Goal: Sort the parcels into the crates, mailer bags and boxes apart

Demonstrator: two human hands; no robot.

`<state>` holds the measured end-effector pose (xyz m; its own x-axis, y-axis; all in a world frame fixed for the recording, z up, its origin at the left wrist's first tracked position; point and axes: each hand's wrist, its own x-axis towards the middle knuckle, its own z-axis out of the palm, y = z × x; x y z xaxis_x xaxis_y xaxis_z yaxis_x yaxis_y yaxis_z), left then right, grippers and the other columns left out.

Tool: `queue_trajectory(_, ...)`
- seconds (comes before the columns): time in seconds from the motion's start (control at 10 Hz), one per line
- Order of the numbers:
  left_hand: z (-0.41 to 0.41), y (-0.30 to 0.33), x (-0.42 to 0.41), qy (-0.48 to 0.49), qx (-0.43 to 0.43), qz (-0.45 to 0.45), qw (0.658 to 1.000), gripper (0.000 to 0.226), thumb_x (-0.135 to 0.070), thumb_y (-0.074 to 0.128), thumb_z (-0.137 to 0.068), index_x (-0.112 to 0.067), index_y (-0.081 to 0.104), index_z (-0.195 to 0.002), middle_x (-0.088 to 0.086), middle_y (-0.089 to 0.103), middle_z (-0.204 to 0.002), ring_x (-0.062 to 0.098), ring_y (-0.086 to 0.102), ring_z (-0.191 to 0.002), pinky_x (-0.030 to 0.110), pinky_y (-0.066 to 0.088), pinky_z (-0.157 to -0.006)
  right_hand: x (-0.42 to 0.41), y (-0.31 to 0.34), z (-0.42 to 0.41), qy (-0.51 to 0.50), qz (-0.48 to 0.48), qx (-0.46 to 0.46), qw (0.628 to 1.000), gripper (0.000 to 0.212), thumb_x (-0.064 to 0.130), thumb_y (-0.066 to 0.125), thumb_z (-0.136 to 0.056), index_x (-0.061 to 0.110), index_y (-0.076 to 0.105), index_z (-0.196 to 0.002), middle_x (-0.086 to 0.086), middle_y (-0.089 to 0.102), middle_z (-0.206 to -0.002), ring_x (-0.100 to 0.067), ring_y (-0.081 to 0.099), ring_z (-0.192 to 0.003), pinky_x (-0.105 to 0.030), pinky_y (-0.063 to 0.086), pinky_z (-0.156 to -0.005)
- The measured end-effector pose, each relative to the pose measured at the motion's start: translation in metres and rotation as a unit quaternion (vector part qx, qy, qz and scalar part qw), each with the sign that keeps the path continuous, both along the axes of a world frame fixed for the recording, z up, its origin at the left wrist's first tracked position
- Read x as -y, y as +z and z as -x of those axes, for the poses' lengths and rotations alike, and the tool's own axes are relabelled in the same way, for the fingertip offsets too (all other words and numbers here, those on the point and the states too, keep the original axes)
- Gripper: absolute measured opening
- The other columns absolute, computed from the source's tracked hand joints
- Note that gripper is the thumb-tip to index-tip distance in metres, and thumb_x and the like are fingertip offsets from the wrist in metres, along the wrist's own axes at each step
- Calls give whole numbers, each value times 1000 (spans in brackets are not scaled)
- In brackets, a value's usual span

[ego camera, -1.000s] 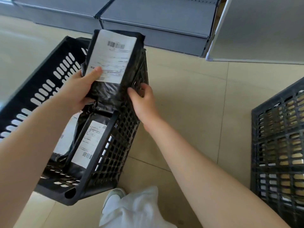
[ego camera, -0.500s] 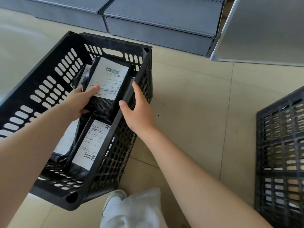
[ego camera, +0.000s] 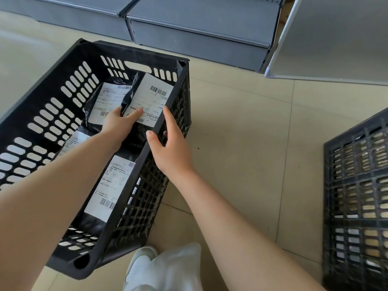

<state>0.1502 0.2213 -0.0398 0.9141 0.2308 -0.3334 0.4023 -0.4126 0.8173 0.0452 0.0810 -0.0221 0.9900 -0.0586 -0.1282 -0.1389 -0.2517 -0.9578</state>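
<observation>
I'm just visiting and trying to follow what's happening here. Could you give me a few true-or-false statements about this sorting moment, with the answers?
1. The left hand holds a black plastic mailer bag with a white label inside the black slotted plastic crate. True.
2. The right hand carries a cardboard box. False: it holds nothing and rests at the crate's rim.
3. That crate contains only one parcel. False: several labelled mailer bags lie in it.
4. A second dark lattice crate stands to the right on the tiled floor. True.
</observation>
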Motion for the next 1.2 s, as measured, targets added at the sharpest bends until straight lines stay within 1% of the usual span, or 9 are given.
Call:
queue_trajectory(0.2, -9, -12, 4, -23, 6, -243, 970, 79, -72, 55, -79, -12, 45, -129, 9, 63, -119, 34, 59, -109, 50, 47, -96, 0, 0, 0, -1, -3, 0, 1000, 68, 33, 53, -103, 33, 18, -161, 13, 27, -165, -10, 31, -148, -36, 33, -119)
queue_trajectory(0.4, -12, -15, 7, -22, 15, -230, 973, 86, -61, 62, -82, -19, 26, -148, 10, 47, -143, 34, 47, -128, 52, 40, -105, -1, 0, 1, -2, -11, -1, 1000, 67, 33, 52, -103, 34, 18, -160, 14, 25, -165, -8, 29, -149, -35, 31, -120)
queue_trajectory(0.5, -9, -14, 10, -62, 71, -308, 947, 84, -51, 62, -87, -25, 17, -153, 10, 32, -153, 33, 32, -139, 50, 28, -112, 0, 0, 1, 2, -14, -2, 1000, 67, 33, 52, -103, 33, 18, -161, 14, 24, -166, -7, 26, -149, -30, 29, -120)
queue_trajectory(0.6, -9, -10, 12, -169, 178, -407, 880, 57, -37, 55, -95, -32, 36, -148, 4, 32, -156, 32, 26, -142, 52, 20, -115, 2, 0, 0, 7, -13, 1, 1000, 67, 32, 53, -103, 31, 18, -161, 13, 24, -166, -6, 24, -150, -24, 25, -115)
queue_trajectory(0.7, -10, -9, 10, -223, 173, -402, 871, 41, -37, 45, -101, -35, 48, -141, 0, 35, -157, 29, 26, -143, 51, 17, -115, 2, 0, 0, 7, -12, 1, 1000, 67, 32, 53, -103, 30, 18, -161, 12, 24, -166, -6, 24, -150, -23, 25, -114)
queue_trajectory(0.8, -9, -8, 5, -272, 106, -380, 878, 46, -47, 29, -103, -39, 38, -147, -3, 24, -162, 27, 22, -146, 52, 18, -116, 2, 3, 0, 7, -35, -8, 999, 67, 30, 53, -104, 31, 19, -161, 14, 22, -166, -4, 22, -150, -19, 21, -111)
queue_trajectory(0.9, -9, -9, 2, -318, 77, -398, 857, 50, -48, 27, -102, -39, 26, -151, -3, 13, -164, 26, 16, -149, 54, 18, -117, 3, 4, 0, 5, -47, -13, 999, 67, 28, 54, -103, 31, 20, -160, 14, 23, -166, -5, 23, -150, -20, 22, -112)
queue_trajectory(1.1, -16, 5, 5, -299, 22, -337, 892, 51, -51, 27, -102, -38, 30, -151, -4, 12, -165, 25, 5, -150, 50, 9, -120, 12, 8, -2, 25, -57, -22, 998, 69, 26, 59, -100, 31, 24, -159, 12, 28, -164, -7, 25, -149, -24, 24, -114)
queue_trajectory(1.2, -8, 25, 15, -242, 41, -275, 929, 55, -51, 25, -102, -32, 30, -153, -2, 12, -165, 25, 3, -151, 48, 7, -120, 27, 13, 0, -1, -67, -46, 997, 72, 29, 61, -98, 31, 23, -159, 8, 28, -164, -11, 27, -150, -34, 27, -120)
